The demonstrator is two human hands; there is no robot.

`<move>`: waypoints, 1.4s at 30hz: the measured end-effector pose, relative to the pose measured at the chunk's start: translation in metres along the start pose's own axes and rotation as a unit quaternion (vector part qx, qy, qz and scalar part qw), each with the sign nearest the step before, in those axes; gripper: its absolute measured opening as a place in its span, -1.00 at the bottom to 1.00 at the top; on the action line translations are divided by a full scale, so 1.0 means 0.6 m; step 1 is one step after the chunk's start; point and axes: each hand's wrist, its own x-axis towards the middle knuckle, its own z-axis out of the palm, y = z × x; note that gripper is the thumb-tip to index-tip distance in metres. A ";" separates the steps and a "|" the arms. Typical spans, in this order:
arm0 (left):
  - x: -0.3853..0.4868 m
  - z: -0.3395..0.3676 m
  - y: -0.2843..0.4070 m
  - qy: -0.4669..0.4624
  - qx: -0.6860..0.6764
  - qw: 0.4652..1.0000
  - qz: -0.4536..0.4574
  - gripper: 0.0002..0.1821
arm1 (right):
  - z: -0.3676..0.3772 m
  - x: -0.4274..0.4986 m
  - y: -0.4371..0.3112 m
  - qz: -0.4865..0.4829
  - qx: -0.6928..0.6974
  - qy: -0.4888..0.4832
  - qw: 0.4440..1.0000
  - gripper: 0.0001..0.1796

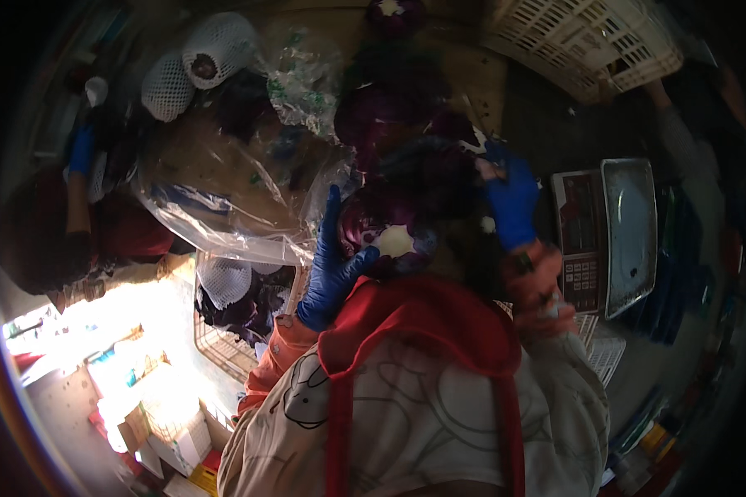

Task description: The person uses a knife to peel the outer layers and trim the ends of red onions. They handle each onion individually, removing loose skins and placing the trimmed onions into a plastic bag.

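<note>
A red cabbage (382,233) with a pale cut stem end lies directly before me. My left hand (336,267), in a blue glove, rests against its left side, thumb near the stem and fingers apart. To the right, my right hand (513,192), also gloved in blue, is at a pale piece at the edge of the dark leaves; whether it grips anything is unclear. More red cabbages and loose purple leaves (391,118) lie beyond. Clear plastic film (242,223) spreads to the left of my left hand.
Cabbages in white foam nets (221,50) stand at the upper left, others in a crate (224,357) below. A scale (629,236) is at right, a plastic crate (587,46) at upper right. Another person's gloved hand (81,149) is at far left; another arm (677,124) shows at right.
</note>
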 end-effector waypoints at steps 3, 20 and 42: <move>0.007 0.004 0.010 0.004 0.053 0.998 0.019 0.02 | -0.005 -0.053 -0.044 0.031 0.144 -0.106 0.983 -0.57; 0.089 -0.104 -0.072 0.200 0.660 0.723 -0.042 -0.87 | 0.025 -0.077 -0.073 -0.015 0.119 -0.222 0.968 -0.42; 0.095 0.003 -0.010 0.087 0.227 0.970 0.022 -0.72 | 0.007 -0.111 -0.088 0.012 0.101 -0.127 0.987 -0.43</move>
